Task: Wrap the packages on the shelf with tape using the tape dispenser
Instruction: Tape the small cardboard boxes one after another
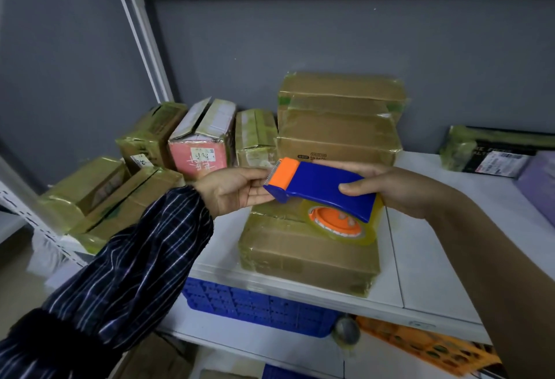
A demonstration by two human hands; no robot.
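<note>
The tape dispenser (318, 186) is held in the air above the front part of the white shelf (435, 258), directly over a flat tape-wrapped package (300, 252) that lies at the shelf's front edge. The dispenser has a blue body and an orange cutter head (285, 173), which points to the left. A roll of clear tape (339, 222) on an orange hub is mounted under the blue body. The right hand (399, 186) grips the rear of the blue body, thumb on top and fingers behind it. The left hand (231, 189), in a dark striped sleeve (129, 258), meets the cutter head, with thumb and fingertips brought together at the toothed edge. It cannot be told whether this hand pinches a tape end or only touches the head. Behind the dispenser, against the grey back wall, stands a stack of large wrapped packages (339, 120). To the left of the stack are smaller boxes, among them a pink box (198, 150) with a printed label. Further left and nearer the front lie more wrapped packages (90, 192). At the right end of the shelf rests a dark package (492, 150) with a white label, and a purple item (537, 186) lies just beside it. Below the shelf, a blue crate (255, 306) and an orange crate (420, 345) are visible.
</note>
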